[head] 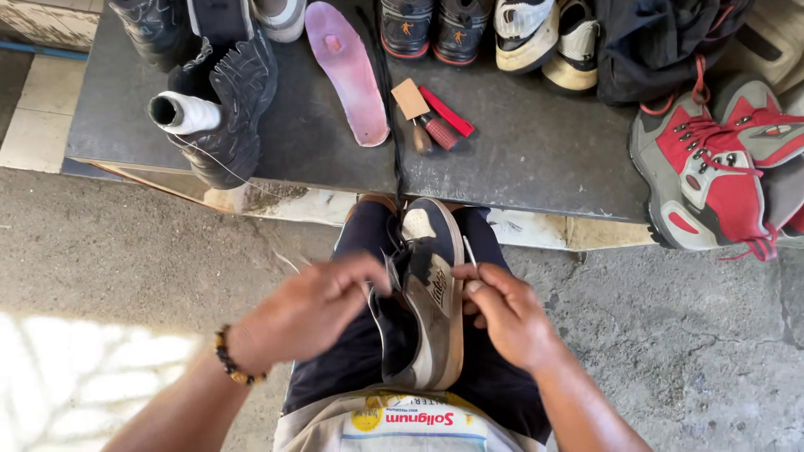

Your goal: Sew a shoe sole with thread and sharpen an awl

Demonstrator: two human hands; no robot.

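Lap: person's shirt hem w/ a printed patch [410,423] at bottom edge, dark shorts [360,351] over both thighs; shoe sits between the knees.
Shoe: dark blue sneaker [431,289] w/ tan sole, stood on edge, toe pointing away from the body, sole side facing right hand.
Right hand: right hand [507,314] just beside the sole edge, thumb + forefinger pinched tight on a thin metal needle or awl tip [470,251] that sticks up past the fingertips.
Left hand: left hand [314,305] on the shoe's upper side, fingers curled in at the opening, gripping upper or thread – can't tell which; beaded bracelet [228,362] on wrist.
Thread: pale strand [230,172] runs from the spool down twd the lap; end near the hands too fine to follow.
Spool: white thread spool [186,113] lying against a black sneaker [230,109] on the dark bench top [536,159].
Bench, mid: pink insole [347,71] lying flat; beside it a wood-handled tool [419,117] and a red-handled tool [446,111], close together.
Bench, back: row of shoes along the far edge [461,29], black bag [662,42] at right.
Bench, right: red/grey hiking boot [703,176] hanging over the bench edge.
Floor: rough concrete [695,335], sun patch at lower left.
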